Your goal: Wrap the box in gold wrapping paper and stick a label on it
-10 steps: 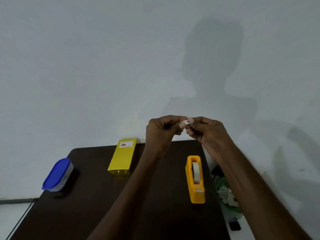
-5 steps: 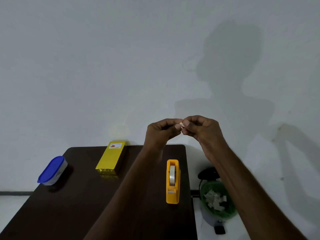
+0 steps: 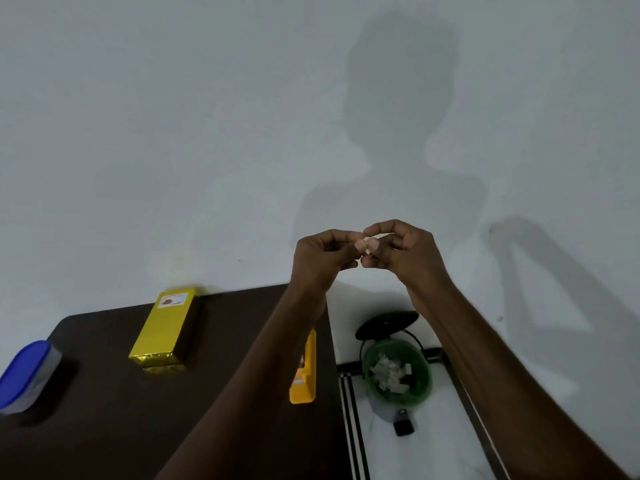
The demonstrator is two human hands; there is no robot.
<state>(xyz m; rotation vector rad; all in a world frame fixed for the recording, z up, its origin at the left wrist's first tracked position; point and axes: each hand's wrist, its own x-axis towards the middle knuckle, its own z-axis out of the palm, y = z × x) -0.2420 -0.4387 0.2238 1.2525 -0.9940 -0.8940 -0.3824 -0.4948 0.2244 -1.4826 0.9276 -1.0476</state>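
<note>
The box wrapped in gold paper (image 3: 165,330) lies on the dark table (image 3: 104,427), a small white label (image 3: 172,301) stuck near its far end. My left hand (image 3: 320,258) and my right hand (image 3: 403,251) are raised in front of the wall, well above the table's right edge. Their fingertips meet and pinch a tiny pale scrap of paper (image 3: 364,248) between them. The scrap is mostly hidden by the fingers.
An orange tape dispenser (image 3: 304,375) sits by the table's right edge, partly behind my left forearm. A blue-lidded container (image 3: 26,374) is at the left edge. On the floor to the right stands an open pedal bin (image 3: 396,375) with a green liner and paper scraps.
The view has swung to the right, so the table slid left and the bin came fully into view. Both hands keep pinching the scrap together and drifted right with the view.
</note>
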